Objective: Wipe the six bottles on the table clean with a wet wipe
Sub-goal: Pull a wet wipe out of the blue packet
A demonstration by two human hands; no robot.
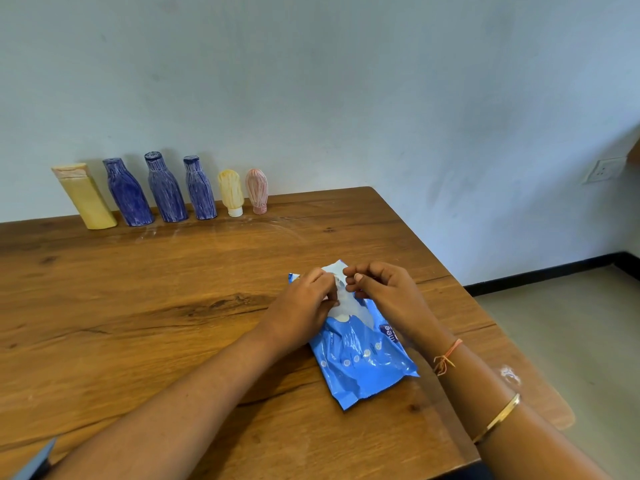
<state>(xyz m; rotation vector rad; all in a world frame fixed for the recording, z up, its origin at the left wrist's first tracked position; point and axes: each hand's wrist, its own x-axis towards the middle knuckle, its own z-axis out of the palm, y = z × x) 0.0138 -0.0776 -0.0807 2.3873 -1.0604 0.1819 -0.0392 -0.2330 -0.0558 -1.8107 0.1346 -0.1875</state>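
Blue wipe pack [360, 362] in pinch of left hand [304, 303] and right hand [384, 289]

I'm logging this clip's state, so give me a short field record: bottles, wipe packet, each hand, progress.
bottles: six scribbled-on plastic bottles standing in a row against the pale wall
packet: blue plastic wet-wipe packet flat on the brown wooden table
left hand: pinches the white sheet at the packet's mouth
right hand: fingers curled beside that sheet; grip unclear
progress: no wipe free yet; no bottle touched
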